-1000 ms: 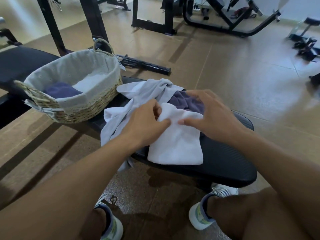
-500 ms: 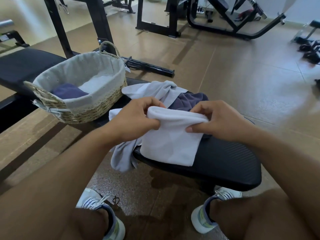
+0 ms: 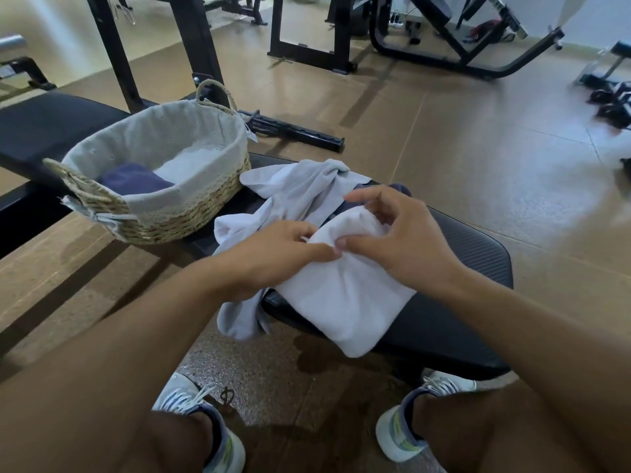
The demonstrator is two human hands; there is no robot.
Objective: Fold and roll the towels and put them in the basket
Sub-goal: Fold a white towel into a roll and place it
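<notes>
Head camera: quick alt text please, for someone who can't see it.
Both hands, left hand and right hand, grip the far end of a folded white towel on a black bench. A basket holding two towels stands at left, with loose towels beside it.

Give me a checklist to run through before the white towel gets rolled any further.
1. Both hands on the roll: left hand and right hand pinch the rolled end of the white towel. Ok.
2. Towel supported: it lies on the black bench, but its near corner hangs past the edge. Not ok.
3. Loose towels out of the way: the grey towel lies bunched against the roll. Not ok.
4. Room in the basket: a dark blue towel fills one side; the other side looks free. Ok.
5. Roll tightness: hidden under the fingers. Cannot tell.
</notes>
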